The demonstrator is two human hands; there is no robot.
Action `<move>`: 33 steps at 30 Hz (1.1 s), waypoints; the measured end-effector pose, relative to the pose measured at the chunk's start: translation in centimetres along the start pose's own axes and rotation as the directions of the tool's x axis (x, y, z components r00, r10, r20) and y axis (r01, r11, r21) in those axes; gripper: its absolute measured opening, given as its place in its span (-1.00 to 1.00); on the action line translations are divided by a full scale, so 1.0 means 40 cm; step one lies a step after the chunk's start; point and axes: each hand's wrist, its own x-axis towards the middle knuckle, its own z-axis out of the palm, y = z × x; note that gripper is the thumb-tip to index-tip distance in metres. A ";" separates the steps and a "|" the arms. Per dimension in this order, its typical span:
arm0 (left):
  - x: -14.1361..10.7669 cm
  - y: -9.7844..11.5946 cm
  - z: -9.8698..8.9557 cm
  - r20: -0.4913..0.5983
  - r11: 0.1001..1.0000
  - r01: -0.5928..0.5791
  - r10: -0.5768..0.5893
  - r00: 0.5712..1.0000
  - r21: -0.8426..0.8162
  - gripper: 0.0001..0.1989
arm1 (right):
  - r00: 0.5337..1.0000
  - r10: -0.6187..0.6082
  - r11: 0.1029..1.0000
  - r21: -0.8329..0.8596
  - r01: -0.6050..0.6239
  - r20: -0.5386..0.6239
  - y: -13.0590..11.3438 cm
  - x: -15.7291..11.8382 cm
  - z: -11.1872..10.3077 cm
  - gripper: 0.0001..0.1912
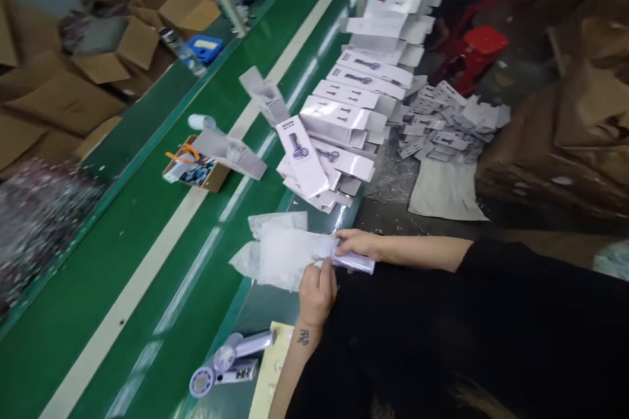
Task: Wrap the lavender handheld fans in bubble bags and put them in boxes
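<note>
Green counter (98, 249) is running near to far, boxes (354, 75) are sitting all along its far right, a white bag (287, 252) is lying nearer. Left grip (318, 288) is kinda pinching the bag's edge; right grip (356, 244) is clutching a purple fan (358, 264) at the bag's right end.

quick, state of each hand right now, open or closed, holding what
Left hand: closed, fingers pinching at the edge of the white pouch.
Right hand: closed, holding the lilac handle.

head: we face forward and down
green bench (137, 229): slants near left to far right
left hand (317, 291), right hand (361, 244): near us
</note>
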 end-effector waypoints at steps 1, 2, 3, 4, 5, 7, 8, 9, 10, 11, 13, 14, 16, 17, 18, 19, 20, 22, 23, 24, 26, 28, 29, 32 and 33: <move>0.009 -0.010 0.008 -0.001 0.999 -0.030 0.030 1.000 -0.011 -0.79 | 1.000 0.024 0.999 0.044 -0.023 -0.003 0.000 0.003 0.003 -0.69; 0.020 -0.021 0.017 -0.010 0.999 -0.031 0.030 0.999 -0.016 -0.81 | 0.999 0.039 0.995 0.096 -0.038 -0.002 0.000 0.005 0.004 -0.72; 0.031 -0.032 0.026 -0.025 1.000 0.000 -0.001 1.000 -0.015 -0.84 | 0.999 0.041 0.988 0.148 -0.040 -0.001 0.001 0.006 0.005 -0.74; 0.042 -0.039 0.035 -0.039 0.998 0.057 -0.058 0.998 -0.013 -0.86 | 1.000 0.031 0.981 0.192 -0.028 -0.008 0.003 0.005 0.004 -0.73; 0.051 -0.042 0.043 -0.042 0.991 0.131 -0.131 0.990 -0.017 -0.88 | 0.999 0.011 0.975 0.222 -0.004 -0.033 0.005 0.004 0.002 -0.70; 0.066 -0.034 0.049 0.009 0.956 0.286 -0.286 0.958 -0.062 -0.89 | 0.993 -0.018 0.969 0.243 0.046 -0.117 0.013 0.003 -0.006 -0.67; 0.072 -0.023 0.047 0.071 0.931 0.349 -0.342 0.937 -0.112 -0.90 | 0.987 -0.026 0.968 0.244 0.065 -0.157 0.016 0.004 -0.010 -0.67; 0.079 -0.010 0.041 0.156 0.900 0.395 -0.370 0.916 -0.186 -0.90 | 0.982 -0.030 0.968 0.238 0.076 -0.188 0.020 0.006 -0.014 -0.68; 0.088 0.003 0.033 0.261 0.859 0.433 -0.367 0.893 -0.274 -0.90 | 0.979 -0.026 0.972 0.225 0.072 -0.201 0.023 0.010 -0.018 -0.70; 0.098 0.014 0.024 0.368 0.798 0.482 -0.354 0.860 -0.360 -0.88 | 0.981 -0.011 0.977 0.207 0.052 -0.195 0.025 0.015 -0.020 -0.73; 0.127 0.026 0.007 0.530 0.611 0.644 -0.393 0.752 -0.460 -0.82 | 0.988 0.054 0.985 0.168 -0.029 -0.142 0.025 0.023 -0.019 -0.83; 0.144 0.025 0.000 0.573 0.499 0.728 -0.456 0.681 -0.470 -0.78 | 0.989 0.096 0.985 0.153 -0.079 -0.113 0.023 0.024 -0.017 -0.89; 0.177 0.014 -0.009 0.591 0.317 0.824 -0.581 0.560 -0.468 -0.71 | 0.985 0.161 0.981 0.122 -0.153 -0.055 0.010 0.015 -0.012 -0.94; 0.190 0.007 -0.014 0.587 0.283 0.836 -0.607 0.536 -0.471 -0.70 | 0.985 0.167 0.983 0.086 -0.163 -0.032 0.000 0.003 -0.011 -0.94; 0.199 -0.001 -0.021 0.587 0.280 0.837 -0.609 0.534 -0.471 -0.68 | 0.989 0.145 0.989 0.021 -0.144 -0.020 -0.013 -0.014 -0.012 -0.92; 0.204 -0.008 -0.030 0.590 0.282 0.839 -0.607 0.532 -0.466 -0.67 | 0.995 0.096 0.993 -0.070 -0.096 -0.005 -0.029 -0.034 -0.015 -0.90; 0.206 -0.015 -0.042 0.593 0.268 0.846 -0.616 0.518 -0.461 -0.66 | 0.999 0.023 0.985 -0.173 -0.019 0.024 -0.046 -0.055 -0.020 -0.87; 0.200 -0.026 -0.076 0.594 0.197 0.858 -0.648 0.477 -0.474 -0.64 | 0.982 -0.156 0.925 -0.334 0.183 0.104 -0.082 -0.093 -0.031 -0.80; 0.194 -0.031 -0.096 0.586 0.162 0.847 -0.657 0.475 -0.506 -0.63 | 0.958 -0.244 0.888 -0.363 0.284 0.151 -0.097 -0.106 -0.034 -0.77; 0.189 -0.036 -0.115 0.572 0.151 0.820 -0.647 0.504 -0.551 -0.62 | 0.925 -0.322 0.857 -0.354 0.375 0.201 -0.109 -0.112 -0.033 -0.74; 0.181 -0.044 -0.147 0.523 0.207 0.731 -0.576 0.628 -0.650 -0.52 | 0.854 -0.430 0.820 -0.268 0.505 0.293 -0.122 -0.107 -0.018 -0.67; 0.179 -0.048 -0.161 0.481 0.281 0.656 -0.494 0.724 -0.700 -0.16 | 0.789 -0.448 0.812 -0.177 0.556 0.421 -0.125 -0.087 0.012 -0.63; 0.180 -0.047 -0.160 0.489 0.300 0.647 -0.459 0.742 -0.701 0.02 | 0.752 -0.417 0.813 -0.162 0.560 0.510 -0.127 -0.078 0.028 -0.61; 0.174 -0.037 -0.146 0.540 0.324 0.671 -0.410 0.735 -0.667 -0.06 | 0.606 -0.155 0.768 -0.291 0.570 0.780 -0.167 -0.082 0.054 -0.61; 0.168 -0.033 -0.141 0.532 0.350 0.660 -0.399 0.747 -0.664 -0.25 | 0.570 -0.066 0.708 -0.364 0.605 0.819 -0.194 -0.094 0.051 -0.60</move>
